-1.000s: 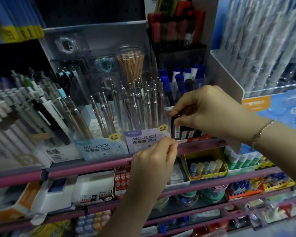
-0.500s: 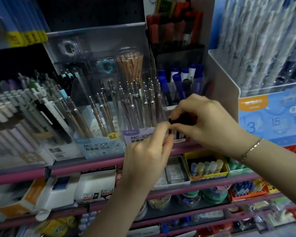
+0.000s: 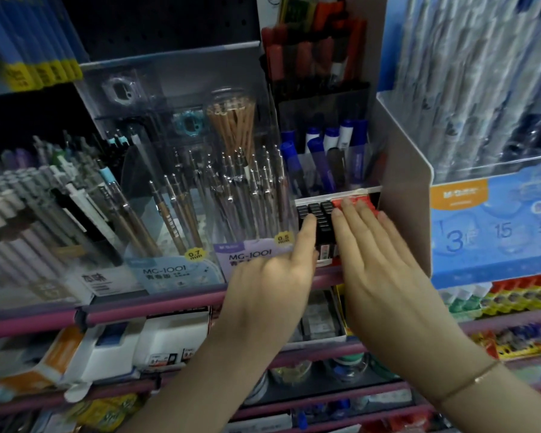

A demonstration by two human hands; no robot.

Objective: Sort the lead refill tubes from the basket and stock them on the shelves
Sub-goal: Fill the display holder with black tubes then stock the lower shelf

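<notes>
lead refill tubes (image 3: pixel 318 220): black-capped tubes stand upright in tight rows in a small display box on the shelf, a little toward 1 o'clock from centre; packed cap-up, probably so each can be seen and picked out.
red-capped tubes (image 3: pixel 355 202): share the same box at its 3 o'clock side, kept apart by colour, likely a sorting by grade.
left hand (image 3: pixel 272 285): fingers straight, one fingertip resting on the black caps at the box's 9 o'clock edge, seemingly squaring the rows.
right hand (image 3: pixel 384 276): flat and spread, fingers lying over the red caps, holding nothing; looks like pressing them level.
shelf rail (image 3: pixel 144 304): pink lip at 6 o'clock of the box, stopping it sliding off.
basket: not in view.
</notes>
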